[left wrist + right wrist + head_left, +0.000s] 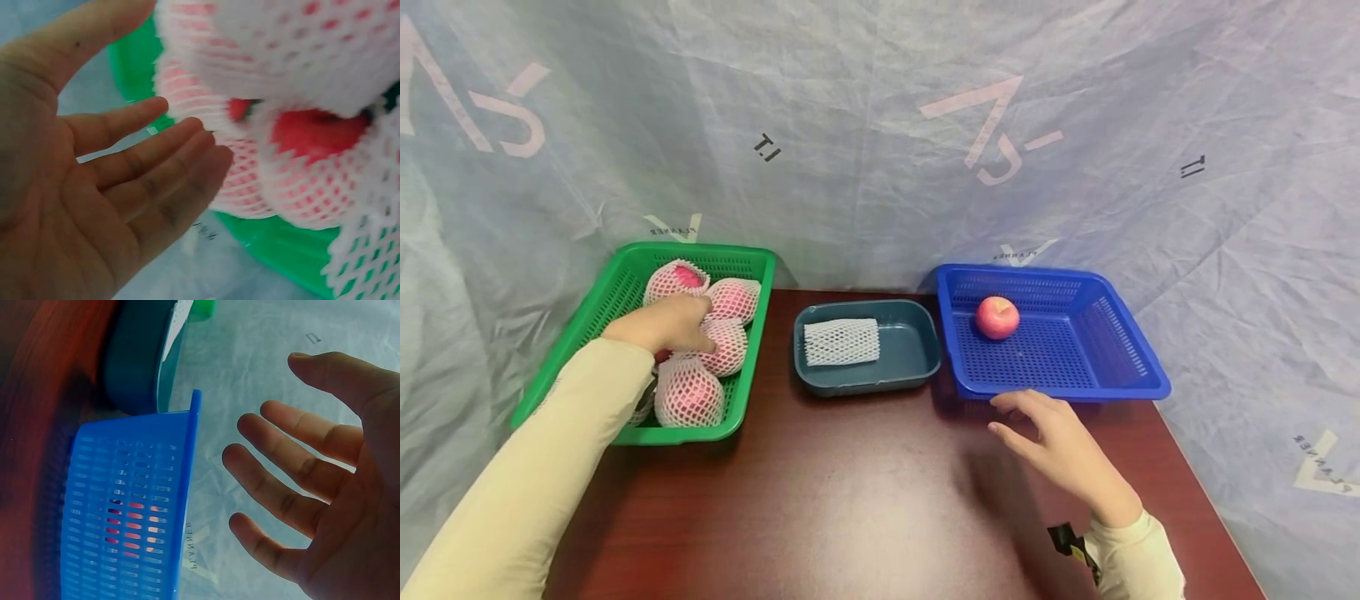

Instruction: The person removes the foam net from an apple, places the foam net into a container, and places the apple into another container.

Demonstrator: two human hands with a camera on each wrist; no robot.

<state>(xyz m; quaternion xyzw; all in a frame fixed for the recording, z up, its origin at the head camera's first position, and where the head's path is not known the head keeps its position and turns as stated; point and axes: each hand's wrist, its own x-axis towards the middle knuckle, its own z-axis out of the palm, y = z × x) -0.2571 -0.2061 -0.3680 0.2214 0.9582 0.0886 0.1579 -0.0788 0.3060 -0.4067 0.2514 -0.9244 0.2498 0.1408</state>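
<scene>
Hovering with fingers spread and gripping nothing, the left hand [666, 323] is over netted fruit [691, 396] in the green basket [685, 435]; cupping one softly around its sides should avoid bruising. The right hand [1063, 446], empty, hangs near the blue basket [1075, 393].

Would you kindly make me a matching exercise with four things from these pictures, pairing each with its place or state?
1. bare apple
2. flat foam net
3. net-wrapped fruits
4. right hand

A. in the green basket
B. fingers apart, gripping nothing
C. in the blue basket
D. in the dark tray

Right pairs: 1-C, 2-D, 3-A, 4-B.
</scene>
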